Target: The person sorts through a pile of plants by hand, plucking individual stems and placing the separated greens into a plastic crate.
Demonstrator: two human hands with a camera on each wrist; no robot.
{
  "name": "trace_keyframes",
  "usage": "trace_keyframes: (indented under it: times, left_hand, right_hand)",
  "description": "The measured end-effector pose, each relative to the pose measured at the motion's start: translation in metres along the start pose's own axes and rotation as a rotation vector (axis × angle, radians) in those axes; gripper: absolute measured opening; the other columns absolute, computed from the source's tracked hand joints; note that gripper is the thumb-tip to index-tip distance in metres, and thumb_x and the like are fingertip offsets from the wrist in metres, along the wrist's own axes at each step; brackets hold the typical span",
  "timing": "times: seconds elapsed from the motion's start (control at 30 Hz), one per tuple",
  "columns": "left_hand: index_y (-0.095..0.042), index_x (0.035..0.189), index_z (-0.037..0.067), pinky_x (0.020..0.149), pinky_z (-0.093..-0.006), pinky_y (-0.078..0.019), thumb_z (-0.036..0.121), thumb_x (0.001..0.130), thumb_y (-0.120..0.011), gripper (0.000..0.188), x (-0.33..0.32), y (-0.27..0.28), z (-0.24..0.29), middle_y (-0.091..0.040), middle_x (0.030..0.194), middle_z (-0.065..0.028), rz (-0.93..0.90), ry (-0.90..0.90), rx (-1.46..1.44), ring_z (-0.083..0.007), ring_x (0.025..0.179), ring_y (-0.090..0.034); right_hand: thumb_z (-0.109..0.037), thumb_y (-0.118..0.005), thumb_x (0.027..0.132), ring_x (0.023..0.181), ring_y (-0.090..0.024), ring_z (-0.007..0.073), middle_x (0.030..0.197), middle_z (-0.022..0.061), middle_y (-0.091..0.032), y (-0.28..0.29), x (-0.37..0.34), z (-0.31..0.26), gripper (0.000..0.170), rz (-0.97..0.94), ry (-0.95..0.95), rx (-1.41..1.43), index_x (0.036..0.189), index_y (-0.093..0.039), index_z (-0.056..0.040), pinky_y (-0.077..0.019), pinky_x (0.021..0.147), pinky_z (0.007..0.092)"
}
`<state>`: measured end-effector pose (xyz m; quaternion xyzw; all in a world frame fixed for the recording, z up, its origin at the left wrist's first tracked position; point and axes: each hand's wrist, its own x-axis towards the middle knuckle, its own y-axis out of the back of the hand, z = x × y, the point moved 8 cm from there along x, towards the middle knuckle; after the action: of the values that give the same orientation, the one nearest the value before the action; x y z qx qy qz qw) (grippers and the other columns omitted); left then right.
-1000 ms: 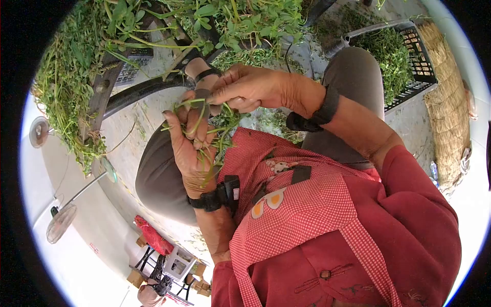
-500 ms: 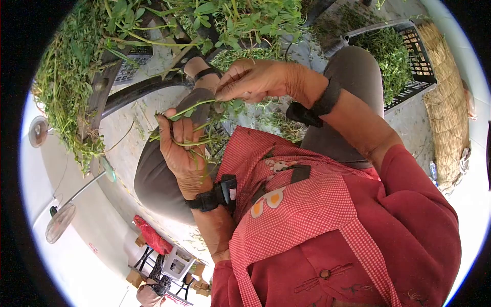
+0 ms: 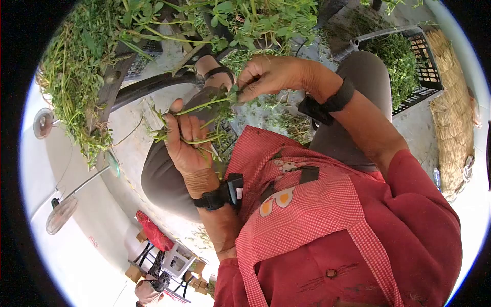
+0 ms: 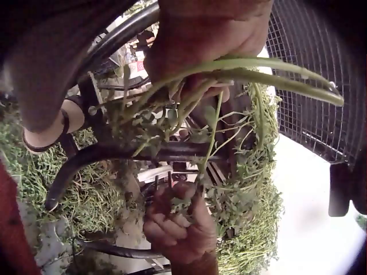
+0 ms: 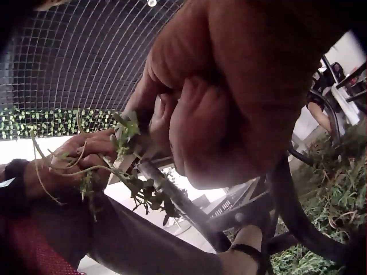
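Several green leafy stems lie in my left hand, gripped between thumb and curled fingers, with the cut ends sticking out past the hand in the left wrist view. From that bunch one stem stretches across to my right hand. There, the thumb and index finger pinch its leafy tip. In the left wrist view the right hand faces the bunch, leaves at its fingertips. Both hands are apart, held above the lap.
A heap of leafy stems covers a raised dark frame ahead and to the left. Beyond my right knee stands a black crate full of greens, beside a straw roll. Loose greens are scattered on the floor. A fan stands at the left.
My right hand has drawn away from the left hand, and a stem now spans the gap between them. The left hand keeps its bunch. The head view has shifted slightly.
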<state>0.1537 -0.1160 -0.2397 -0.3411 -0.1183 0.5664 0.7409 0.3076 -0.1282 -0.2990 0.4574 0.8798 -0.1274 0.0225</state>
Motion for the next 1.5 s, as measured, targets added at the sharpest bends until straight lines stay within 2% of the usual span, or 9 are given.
trace_keyframes:
  times: [0.1,0.33,0.5,0.7,0.77,0.93,1.03,1.17,1.5]
  left_hand:
    - [-0.048,0.112,-0.003,0.040,-0.0200,-0.0217,0.028,0.093,-0.046,0.037,-0.001,-0.003,0.006,-0.021,0.053,0.0052,-0.062,-0.023,0.001,-0.0049,0.045,-0.021]
    - [-0.045,0.117,-0.004,0.042,-0.0197,-0.0223,0.024,0.095,-0.041,0.035,-0.003,-0.007,0.012,-0.021,0.054,0.0046,-0.077,-0.085,0.159,-0.0053,0.049,-0.022]
    - [-0.049,0.113,-0.002,0.042,-0.0201,-0.0214,0.025,0.094,-0.044,0.034,-0.007,-0.018,0.002,-0.022,0.054,0.0061,-0.229,0.050,0.097,-0.0051,0.048,-0.022]
    - [-0.058,0.093,-0.004,0.044,-0.0219,-0.0186,0.027,0.091,-0.050,0.032,-0.015,-0.026,-0.023,-0.027,0.052,0.0059,-0.171,0.191,0.209,-0.0057,0.046,-0.023]
    - [-0.058,0.088,-0.003,0.045,-0.0218,-0.0182,0.026,0.090,-0.051,0.030,-0.016,-0.031,-0.029,-0.028,0.052,0.0058,-0.155,0.220,0.201,-0.0056,0.046,-0.023]
    - [-0.056,0.080,0.000,0.044,-0.0224,-0.0171,0.026,0.090,-0.052,0.028,-0.018,-0.025,-0.037,-0.028,0.053,0.0054,-0.076,0.265,0.325,-0.0055,0.046,-0.024]
    - [-0.052,0.078,0.004,0.043,-0.0223,-0.0173,0.028,0.092,-0.048,0.028,-0.015,-0.023,-0.035,-0.026,0.053,0.0057,-0.148,0.288,0.175,-0.0061,0.046,-0.022]
    - [-0.050,0.082,0.007,0.044,-0.0219,-0.0210,0.029,0.094,-0.043,0.026,-0.008,-0.023,-0.024,-0.024,0.053,0.0055,-0.174,0.203,0.050,-0.0065,0.046,-0.021]
    - [-0.051,0.088,0.005,0.044,-0.0205,-0.0226,0.030,0.094,-0.043,0.027,-0.008,-0.020,-0.018,-0.022,0.054,0.0053,-0.161,0.167,0.014,-0.0059,0.047,-0.020]
  right_hand:
    - [-0.023,-0.066,0.080,0.061,-0.046,0.0047,0.069,-0.0018,-0.058,-0.004,-0.003,-0.018,0.024,-0.010,0.199,-0.053,0.087,-0.065,0.0007,-0.0366,0.051,0.0222]
    - [-0.024,-0.066,0.080,0.062,-0.047,0.0049,0.070,-0.0016,-0.058,0.011,0.000,-0.002,0.025,0.019,0.054,-0.265,0.089,-0.065,-0.0019,-0.0376,0.051,0.0215]
    - [-0.029,-0.064,0.082,0.053,-0.036,0.0010,0.071,-0.0059,-0.053,0.022,-0.011,-0.011,0.029,0.305,0.041,0.171,0.101,-0.064,-0.0073,-0.0271,0.044,0.0191]
    - [-0.029,-0.058,0.087,0.055,-0.035,0.0028,0.073,-0.0068,-0.052,-0.011,0.008,-0.012,0.026,0.186,0.073,0.373,0.097,-0.063,-0.0050,-0.0284,0.046,0.0209]
    - [-0.027,-0.058,0.087,0.058,-0.043,0.0051,0.072,-0.0045,-0.053,-0.022,0.008,-0.041,0.027,0.177,0.435,0.138,0.094,-0.062,-0.0018,-0.0371,0.051,0.0232]
    - [-0.021,-0.060,0.085,0.059,-0.049,0.0065,0.073,0.0014,-0.061,-0.011,-0.006,-0.058,0.019,0.493,0.633,-0.233,0.092,-0.064,-0.0035,-0.0398,0.052,0.0224]
    - [-0.018,-0.061,0.083,0.051,-0.046,0.0058,0.069,0.0030,-0.060,0.019,-0.009,-0.025,0.016,0.632,0.173,0.318,0.091,-0.064,-0.0040,-0.0350,0.045,0.0197]
    - [-0.017,-0.059,0.085,0.043,-0.039,0.0044,0.060,0.0011,-0.053,0.006,-0.003,-0.025,0.017,0.018,0.323,0.716,0.089,-0.062,-0.0007,-0.0282,0.038,0.0193]
    - [-0.029,-0.061,0.085,0.048,-0.045,0.0020,0.067,-0.0011,-0.056,-0.041,0.003,0.002,0.027,-0.132,-0.033,0.437,0.088,-0.062,-0.0025,-0.0298,0.038,0.0164]
